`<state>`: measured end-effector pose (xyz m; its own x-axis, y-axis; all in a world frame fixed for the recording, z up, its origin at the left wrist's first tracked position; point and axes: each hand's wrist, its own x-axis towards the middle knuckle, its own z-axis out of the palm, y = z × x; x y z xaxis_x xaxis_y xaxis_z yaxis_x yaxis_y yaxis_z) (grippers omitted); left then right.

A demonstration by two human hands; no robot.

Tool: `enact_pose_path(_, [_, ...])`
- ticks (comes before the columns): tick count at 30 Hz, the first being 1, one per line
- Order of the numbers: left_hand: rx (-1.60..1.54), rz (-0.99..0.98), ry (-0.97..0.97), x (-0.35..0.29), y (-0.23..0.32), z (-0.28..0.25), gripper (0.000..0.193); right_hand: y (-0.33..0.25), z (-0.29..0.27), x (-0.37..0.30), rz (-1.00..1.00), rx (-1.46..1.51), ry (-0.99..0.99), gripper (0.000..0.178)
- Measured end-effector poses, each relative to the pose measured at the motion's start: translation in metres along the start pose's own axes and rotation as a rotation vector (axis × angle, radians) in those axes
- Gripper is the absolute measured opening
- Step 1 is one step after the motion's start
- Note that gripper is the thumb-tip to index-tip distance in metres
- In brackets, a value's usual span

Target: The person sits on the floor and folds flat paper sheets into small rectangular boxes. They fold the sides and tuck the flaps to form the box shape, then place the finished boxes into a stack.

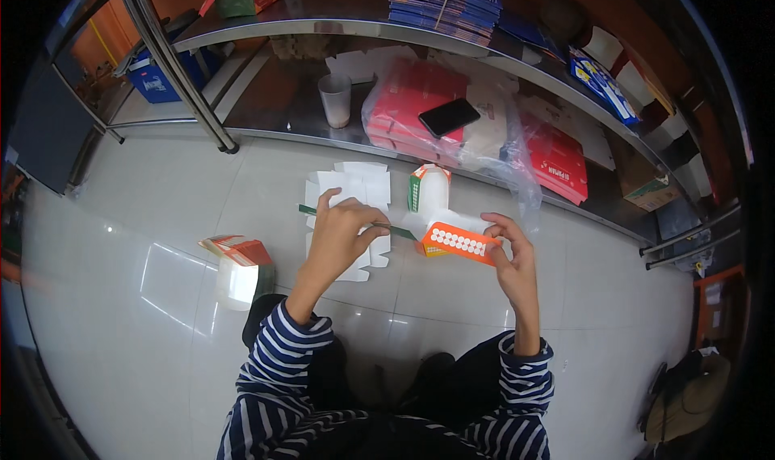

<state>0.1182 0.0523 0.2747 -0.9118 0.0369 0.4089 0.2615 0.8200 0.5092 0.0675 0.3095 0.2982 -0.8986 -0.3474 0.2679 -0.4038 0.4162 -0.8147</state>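
Note:
Between my hands is a partly folded paper carton point(458, 243), its orange panel with white dots facing up. My left hand point(343, 232) pinches the carton's thin dark green edge between thumb and fingers. At the other end, my right hand point(514, 260) grips the orange panel with the thumb in front and fingers behind. Under and beyond my left hand lie flat white carton blanks point(370, 187) on the floor. A folded carton point(433, 190) with green and orange sides stands just beyond the held one. To the left rests another open carton point(242, 273), orange and white.
A low metal shelf point(295, 139) runs along the far side. On it are a plastic cup point(335, 100), a black phone point(449, 118) and red flat packs point(416, 96) in clear plastic. Blue bundled cartons point(444, 9) lie above. A brown bag point(690, 399) sits at the right.

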Motion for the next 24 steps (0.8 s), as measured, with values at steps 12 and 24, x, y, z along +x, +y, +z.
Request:
enact_pose_path(12, [-0.408,0.111,-0.135,0.000,0.022,0.018,0.016,0.001,0.045,-0.010,-0.052,-0.231,-0.076,0.013])
enact_pose_path(24, [-0.148,0.593,-0.032,-0.007,0.036,0.020,0.019,0.012,0.036,-0.010,0.214,0.177,-0.242,0.012])
